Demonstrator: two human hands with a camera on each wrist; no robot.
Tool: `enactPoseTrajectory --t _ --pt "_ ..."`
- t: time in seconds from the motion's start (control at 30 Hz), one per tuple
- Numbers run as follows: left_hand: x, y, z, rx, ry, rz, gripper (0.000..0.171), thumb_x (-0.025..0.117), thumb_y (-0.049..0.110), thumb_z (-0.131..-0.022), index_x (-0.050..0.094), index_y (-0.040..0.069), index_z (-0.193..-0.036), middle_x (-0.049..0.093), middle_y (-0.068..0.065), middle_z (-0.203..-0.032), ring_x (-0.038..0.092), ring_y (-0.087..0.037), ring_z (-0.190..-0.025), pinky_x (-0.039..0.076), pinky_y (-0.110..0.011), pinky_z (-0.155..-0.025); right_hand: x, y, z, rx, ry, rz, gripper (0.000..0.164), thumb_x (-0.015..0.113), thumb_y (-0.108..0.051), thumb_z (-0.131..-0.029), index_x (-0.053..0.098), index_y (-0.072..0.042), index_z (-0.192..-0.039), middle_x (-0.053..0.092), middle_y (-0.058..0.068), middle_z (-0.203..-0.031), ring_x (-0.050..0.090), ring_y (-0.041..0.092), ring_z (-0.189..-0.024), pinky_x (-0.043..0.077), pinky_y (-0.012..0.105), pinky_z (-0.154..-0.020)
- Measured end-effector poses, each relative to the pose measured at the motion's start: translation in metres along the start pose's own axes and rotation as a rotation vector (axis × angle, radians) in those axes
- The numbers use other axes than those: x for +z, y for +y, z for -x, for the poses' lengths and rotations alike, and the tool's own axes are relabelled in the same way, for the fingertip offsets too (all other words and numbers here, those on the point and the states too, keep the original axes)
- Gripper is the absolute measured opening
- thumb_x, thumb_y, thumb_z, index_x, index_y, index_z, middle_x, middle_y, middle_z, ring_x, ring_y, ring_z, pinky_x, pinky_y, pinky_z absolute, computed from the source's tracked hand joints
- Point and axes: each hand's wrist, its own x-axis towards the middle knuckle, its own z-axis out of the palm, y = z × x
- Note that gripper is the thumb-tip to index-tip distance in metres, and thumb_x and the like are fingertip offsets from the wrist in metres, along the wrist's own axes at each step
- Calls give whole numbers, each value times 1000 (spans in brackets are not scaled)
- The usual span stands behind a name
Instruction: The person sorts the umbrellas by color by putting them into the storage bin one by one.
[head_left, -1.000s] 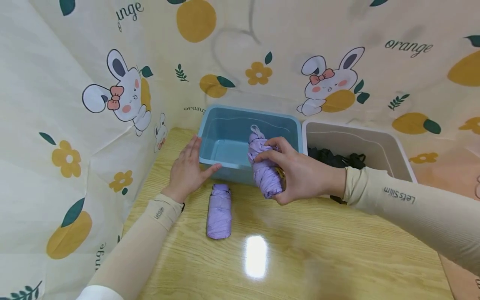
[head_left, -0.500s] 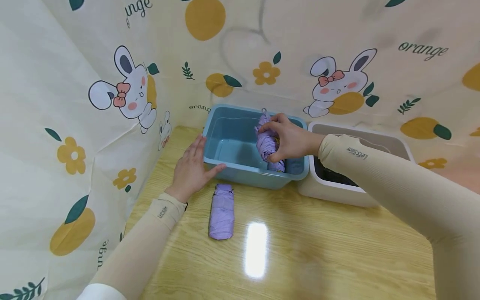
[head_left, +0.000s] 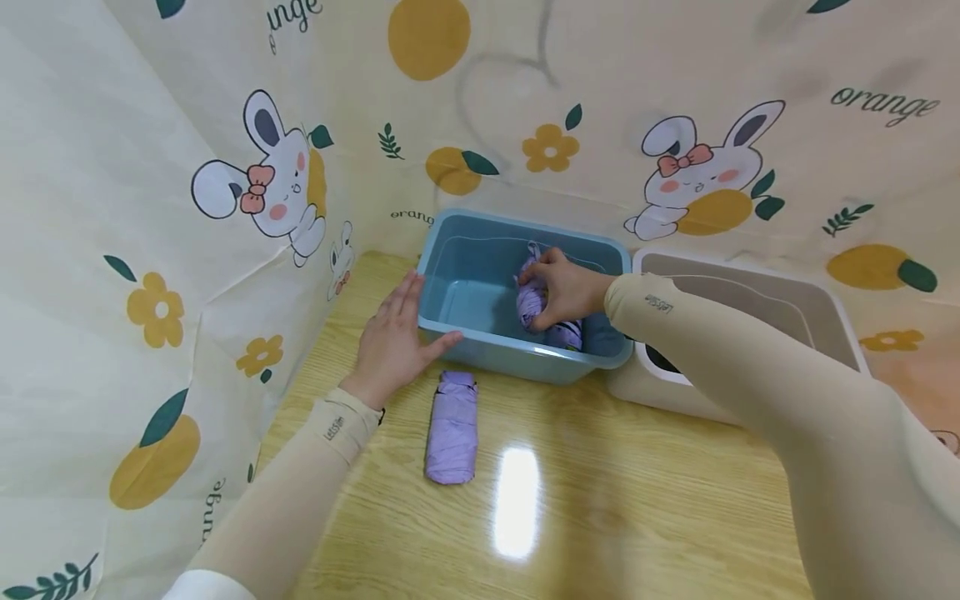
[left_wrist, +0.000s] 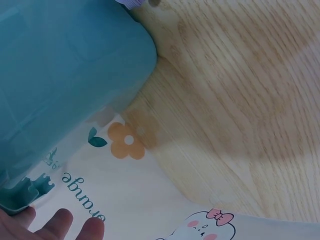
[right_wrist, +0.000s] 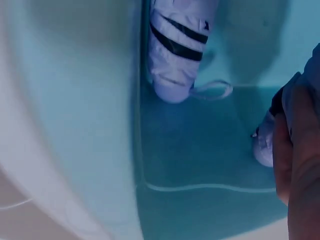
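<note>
My right hand (head_left: 566, 287) grips a purple folded umbrella (head_left: 531, 305) down inside the blue plastic bin (head_left: 517, 360). Beside it, toward the bin's right end, lies a second folded umbrella (right_wrist: 175, 55), lilac with black stripes and a wrist loop in the right wrist view. The left hand (head_left: 393, 342) rests against the bin's left end with fingers straight and thumb spread along the front rim; its fingertips (left_wrist: 90, 231) show beside the bin in the left wrist view. A third purple folded umbrella (head_left: 453, 429) lies on the table in front of the bin.
A beige bin (head_left: 667, 396) stands against the blue one's right side, with something dark (head_left: 662, 360) inside, mostly behind the right sleeve. A printed cloth (head_left: 360, 125) hangs behind and at the left. Everything stands on a wood-grain table (head_left: 600, 492).
My right hand has carried its umbrella from over the front rim down into the blue bin, beside the one lying there. The left hand keeps its place. The head view has shifted slightly.
</note>
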Motion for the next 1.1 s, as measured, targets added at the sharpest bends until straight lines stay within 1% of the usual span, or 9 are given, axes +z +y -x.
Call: enactPoseTrajectory --t 0.1,0.17,0.37,0.53,0.73,0.87,1.1 --pt "1 0 0 6 3 0 112 51 80 -84 15 7 -160 7 -5 -167 27 -37 -145 36 -54 -109 6 4 -6 2 -30 35 78 82 -34 -72 53 -11 -140 29 20 -138 42 33 -115 44 48 -96" --pt "0 0 0 9 1 1 112 51 80 -84 14 7 -160 7 -5 -167 26 -36 -146 36 -54 -109 7 5 -9 -3 -46 57 78 82 -34 -72 53 -9 -140 30 21 -138 41 33 -116 44 48 -96" --pt "-1 0 1 0 -5 -10 111 51 79 -85 14 7 -160 8 -7 -167 26 -36 -146 35 -54 -109 8 2 -16 -22 -80 114 78 80 -36 -72 53 -4 -139 35 23 -134 40 33 -115 44 48 -95" --pt "-1 0 1 -2 -15 -16 111 51 79 -85 13 7 -160 8 -7 -167 26 -35 -146 35 -53 -109 12 2 -23 11 -124 149 81 81 -38 -71 54 -5 -139 38 22 -131 41 30 -114 45 44 -95" --pt "-3 0 1 -1 -11 -12 111 53 77 -85 14 6 -160 6 -6 -167 26 -36 -146 33 -52 -111 13 0 -27 55 -200 165 82 82 -36 -70 53 -2 -139 38 23 -128 45 32 -111 46 44 -93" --pt "-2 0 1 5 -8 -7 110 53 77 -85 13 7 -160 6 -6 -167 26 -36 -146 33 -53 -111 16 2 -29 76 -215 173 83 83 -38 -71 53 -3 -140 38 21 -127 46 32 -110 46 43 -95" --pt "-1 -1 0 8 -3 -14 110 52 78 -85 13 6 -160 8 -8 -166 25 -36 -146 34 -52 -110 24 6 -33 69 -245 174 82 83 -39 -74 53 -3 -140 39 22 -127 47 32 -111 47 46 -94"
